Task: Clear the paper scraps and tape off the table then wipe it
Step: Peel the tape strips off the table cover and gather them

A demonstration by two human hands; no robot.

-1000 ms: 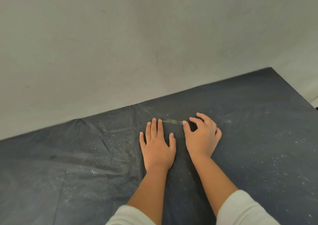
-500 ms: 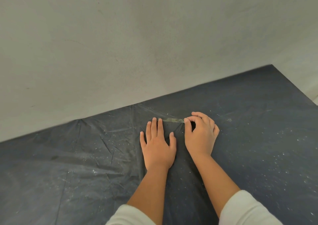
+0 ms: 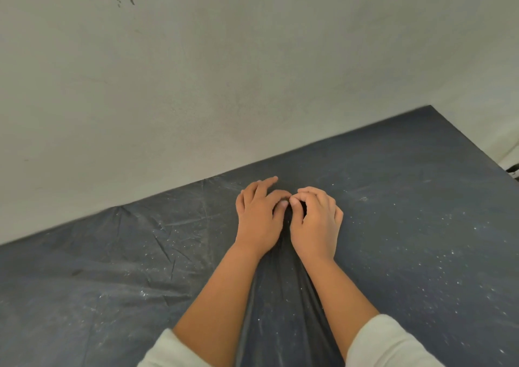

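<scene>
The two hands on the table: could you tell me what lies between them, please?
Only a narrow strip of the dark table cover, dusted with white specks, shows between the left hand and right hand in the head view. Their fingertips nearly meet; no tape is visible.

Both bare forearms are extended toward twelve o'clock out of pale cream sleeves (image 3: 393,344). The left hand (image 3: 259,220) is laid palm down, its fingers curled, the thumb bent toward three o'clock. The right hand (image 3: 317,226) is set just beside it, fingers curled, thumb and forefinger tips brought together. Thumb tips nearly touch.
</scene>
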